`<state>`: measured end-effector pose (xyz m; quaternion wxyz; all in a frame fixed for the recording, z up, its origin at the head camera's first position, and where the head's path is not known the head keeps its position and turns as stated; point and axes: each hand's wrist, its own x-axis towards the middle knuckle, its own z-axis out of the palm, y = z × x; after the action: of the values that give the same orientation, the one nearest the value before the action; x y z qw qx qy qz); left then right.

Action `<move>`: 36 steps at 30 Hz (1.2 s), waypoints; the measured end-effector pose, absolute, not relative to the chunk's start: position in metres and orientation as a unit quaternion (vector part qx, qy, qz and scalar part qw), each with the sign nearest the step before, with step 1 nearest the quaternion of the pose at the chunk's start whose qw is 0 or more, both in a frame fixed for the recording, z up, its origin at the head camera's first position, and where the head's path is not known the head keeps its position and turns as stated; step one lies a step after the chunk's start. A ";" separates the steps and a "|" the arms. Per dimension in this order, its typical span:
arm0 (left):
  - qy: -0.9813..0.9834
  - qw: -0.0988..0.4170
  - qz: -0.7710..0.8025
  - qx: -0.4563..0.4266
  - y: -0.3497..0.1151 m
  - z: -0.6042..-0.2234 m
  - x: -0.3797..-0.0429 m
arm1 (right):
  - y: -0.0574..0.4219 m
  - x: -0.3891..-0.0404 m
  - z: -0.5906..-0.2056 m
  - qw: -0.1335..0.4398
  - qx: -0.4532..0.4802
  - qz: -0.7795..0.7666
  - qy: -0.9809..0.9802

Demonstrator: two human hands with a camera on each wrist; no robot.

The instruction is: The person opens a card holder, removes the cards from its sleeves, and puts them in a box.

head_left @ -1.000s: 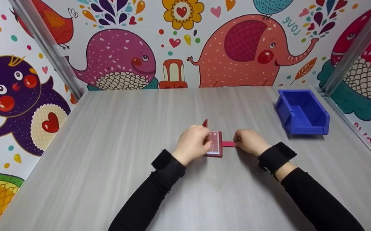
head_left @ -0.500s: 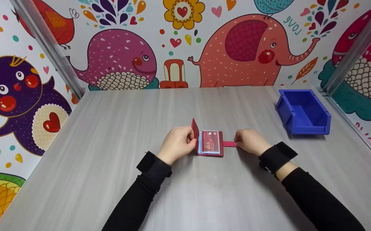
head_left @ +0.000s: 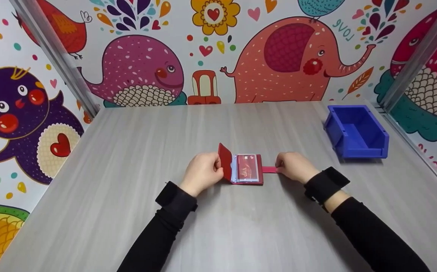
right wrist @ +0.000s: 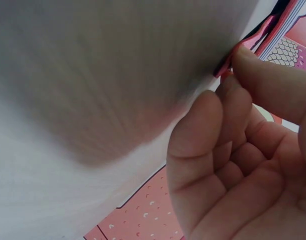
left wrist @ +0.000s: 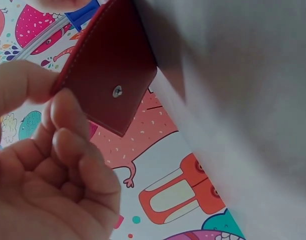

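A red card holder lies on the table with its cover raised at the left. Inside, a red card shows in a clear sleeve. My left hand pinches the cover's outer edge between thumb and fingers. In the left wrist view, a metal snap stud sits on the cover's stitched outer face. My right hand pinches the end of the pink strap, which sticks out from the holder's right side. The right wrist view shows thumb and forefinger on that strap, close over the table.
A blue plastic bin stands at the back right of the grey wood-grain table. Walls printed with cartoon animals rise at the back and both sides, joined by metal corner posts.
My left hand has moved left and swung the cover open, so the card inside is uncovered. The right hand stays in place on the strap.
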<state>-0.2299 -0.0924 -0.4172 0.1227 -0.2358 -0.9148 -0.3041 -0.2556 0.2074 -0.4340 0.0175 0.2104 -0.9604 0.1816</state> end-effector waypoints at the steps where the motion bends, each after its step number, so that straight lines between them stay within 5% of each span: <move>1: -0.916 0.120 -0.303 -0.234 -0.093 -0.418 -0.230 | 0.207 -0.256 -0.434 0.017 0.211 0.181 -0.960; 36: -0.952 0.009 -0.223 -0.212 -0.108 -0.430 -0.233 | 0.206 -0.256 -0.436 0.005 0.198 0.176 -0.964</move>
<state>-0.2332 -0.1082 -0.4297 0.0086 -0.2122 -0.9515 -0.2225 -0.2559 0.2058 -0.4356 0.0052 0.1981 -0.9642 0.1764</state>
